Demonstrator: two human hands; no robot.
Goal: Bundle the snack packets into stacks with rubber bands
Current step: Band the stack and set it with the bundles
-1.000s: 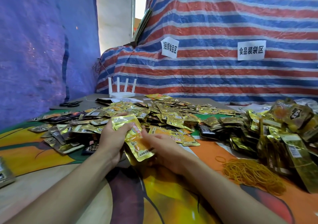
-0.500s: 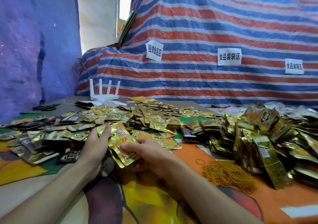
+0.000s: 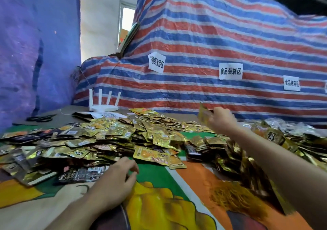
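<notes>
"捆绑食品区" sign (image 3: 156, 64) and "食品装袋区" sign (image 3: 231, 71) on striped tarp (image 3: 194, 35)

Pretty bright overall: soft daylight, no harsh shadows anywhere. The window (image 3: 128, 23) at the back is totally blown out, pure white. The foil snack packets (image 3: 109, 141) on the desk (image 3: 192, 178) throw little glints all over. Motion blur is heavy on the right side: the right hand (image 3: 222, 120) and the gold packet (image 3: 203, 114) it grips are smeared, and the rubber bands (image 3: 235, 199) are just a fuzzy yellow blob. The left hand (image 3: 120, 175) is a bit sharper. Fisheye bends the tarp (image 3: 203, 40) stripes and stretches the corners. The far-right paper label (image 3: 291, 83) is unreadable mush.
</notes>
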